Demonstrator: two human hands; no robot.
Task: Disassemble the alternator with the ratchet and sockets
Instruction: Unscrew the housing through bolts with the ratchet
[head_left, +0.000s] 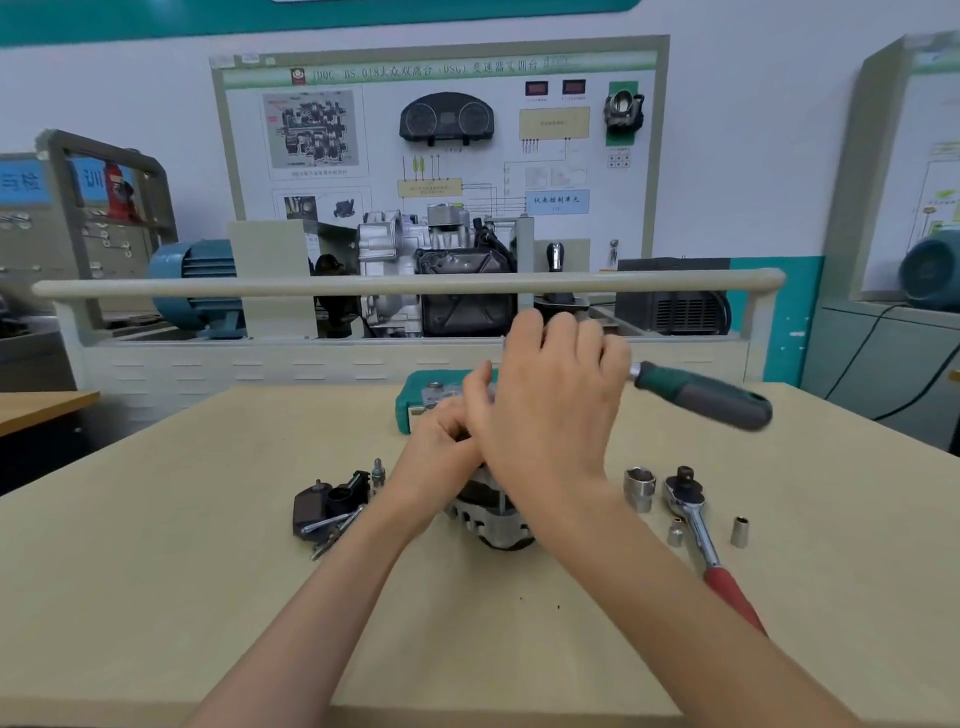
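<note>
**A:** What is the biggest thing by the hands?

**B:** The table (156, 545). Everything sits on its pale top. At the far edge, just behind the hands, lies a green tool case (404, 410), partly hidden by them.

**A:** And the alternator?

**B:** The alternator (488, 514) stands mid-table, directly under both hands; only its ribbed silver housing shows below the wrists.

**A:** What are the hands doing?

**B:** The right hand (550, 415) is wrapped around the head end of a ratchet (701, 397) above the alternator, fingers curled over it. The green and grey handle sticks out to the right of that grip, blurred. The left hand (441, 441) is tucked beneath the right one with fingers bent against the top of the alternator; I cannot tell whether it is actually gripping it.

**A:** What lies to the sides?

**B:** Right of the grip, a second ratchet (698, 525) with a red handle lies flat. Just beside its head stands a large socket (639, 488), and two small sockets (738, 531) flank its shaft. Left of the grip sits a black part (327, 506) with loose bolts (337, 530) touching it.
</note>
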